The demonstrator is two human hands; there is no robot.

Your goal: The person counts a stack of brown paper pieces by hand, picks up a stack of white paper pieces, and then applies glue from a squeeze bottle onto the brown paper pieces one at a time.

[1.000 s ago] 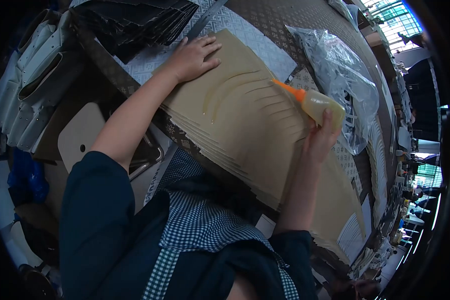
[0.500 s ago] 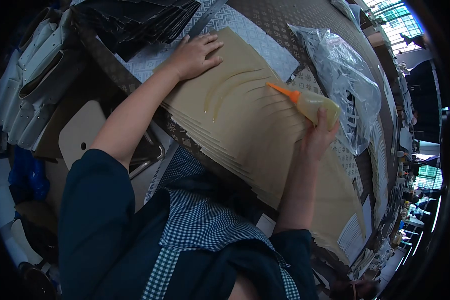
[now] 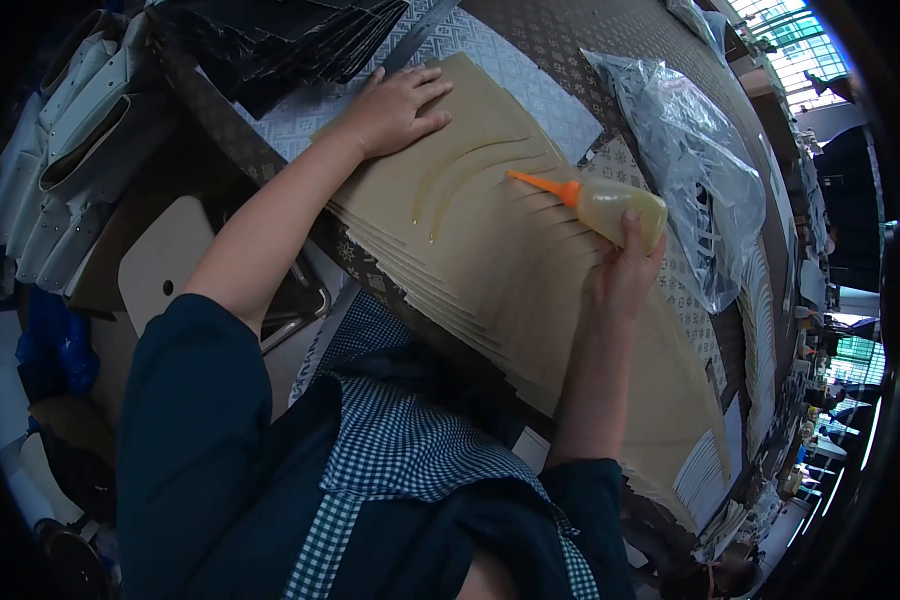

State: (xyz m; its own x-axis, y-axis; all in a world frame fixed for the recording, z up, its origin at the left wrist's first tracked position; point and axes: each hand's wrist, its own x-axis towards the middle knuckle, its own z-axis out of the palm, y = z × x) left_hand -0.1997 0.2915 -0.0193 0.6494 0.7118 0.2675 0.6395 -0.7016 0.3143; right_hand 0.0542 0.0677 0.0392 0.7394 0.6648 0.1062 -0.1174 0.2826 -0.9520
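Observation:
Overlapping tan sheets (image 3: 490, 270) are fanned out across the table in front of me. My left hand (image 3: 400, 112) lies flat on the upper end of the top sheet, its fingers spread. Two curved lines of glossy yellowish liquid (image 3: 448, 185) run over that sheet, to the right of and below the hand. My right hand (image 3: 630, 265) is wrapped round a translucent squeeze bottle (image 3: 615, 208) with yellowish contents. Its orange nozzle points left, with the tip at or just above the sheets beside the liquid lines.
Black sheets (image 3: 290, 50) and a metal ruler (image 3: 418, 35) lie at the upper left. Clear plastic wrapping (image 3: 690, 160) is right of the bottle. White studded pieces (image 3: 80, 130) hang at the left, above a stool (image 3: 160, 262). More layered sheets (image 3: 760, 330) line the right side.
My right hand has moved the bottle a little left and up, bringing the nozzle tip closer to the liquid lines. My left hand keeps its place on the sheet.

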